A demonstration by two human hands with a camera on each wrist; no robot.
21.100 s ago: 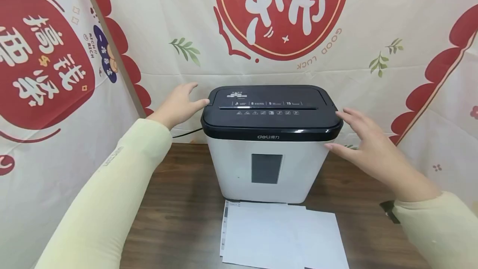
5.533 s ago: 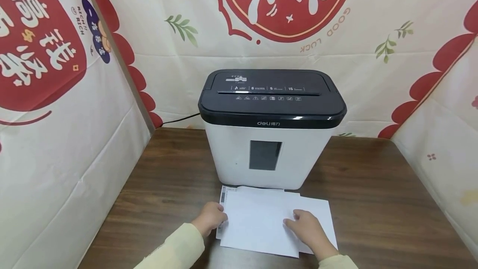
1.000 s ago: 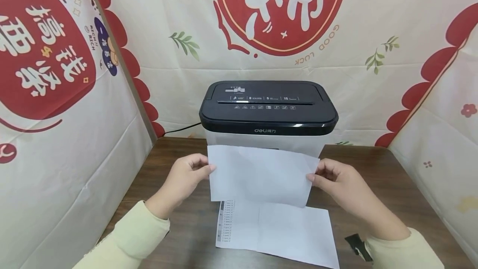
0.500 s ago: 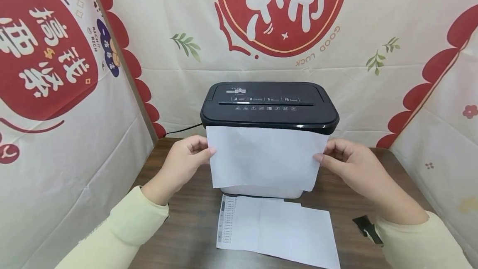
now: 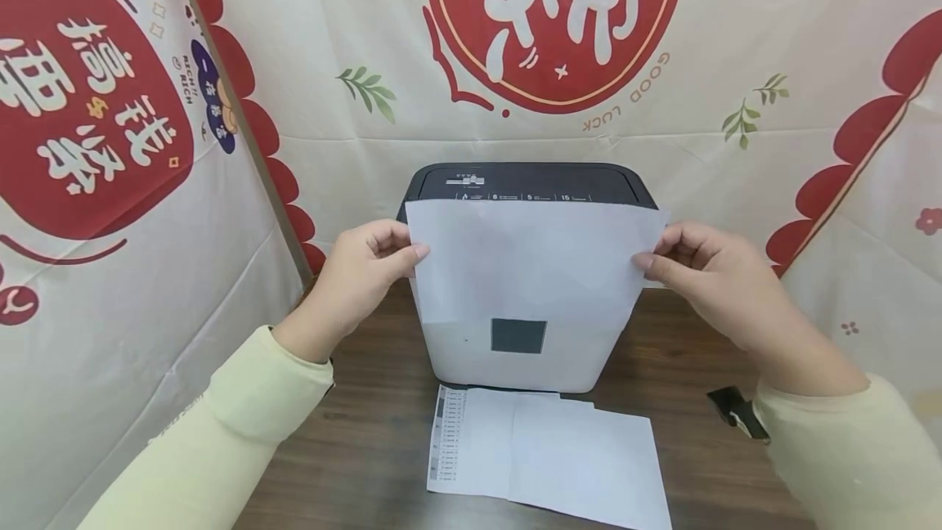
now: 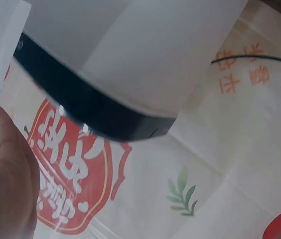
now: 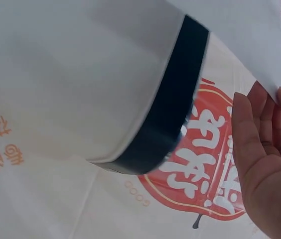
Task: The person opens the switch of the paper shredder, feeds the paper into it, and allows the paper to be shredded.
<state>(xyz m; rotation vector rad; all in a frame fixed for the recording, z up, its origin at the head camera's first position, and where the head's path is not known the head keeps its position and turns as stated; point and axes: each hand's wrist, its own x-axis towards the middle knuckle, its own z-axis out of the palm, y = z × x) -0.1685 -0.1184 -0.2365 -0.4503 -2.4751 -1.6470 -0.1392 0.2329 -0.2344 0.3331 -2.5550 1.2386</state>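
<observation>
A white sheet of paper point(image 5: 530, 260) is held up in front of the paper shredder point(image 5: 508, 370), a white bin with a black top. My left hand point(image 5: 361, 285) pinches the sheet's left edge between thumb and fingers. At its right edge my right hand point(image 5: 717, 289) pinches it the same way, as the right wrist view also shows with the hand point(image 7: 267, 149) at the paper's edge. The sheet's upper edge overlaps the shredder's top and hides the feed slot in the head view.
More sheets of paper point(image 5: 581, 456), one with a printed column, lie on the brown wooden table point(image 5: 353, 440) before the shredder. A black cord point(image 6: 255, 57) runs from the shredder's side. Printed cloth point(image 5: 316, 121) hangs behind and at both sides.
Earlier both hands were at the shredder's top edges, then down at the papers on the table. Since then they have lifted one sheet, raising it up the shredder's front to its top.
</observation>
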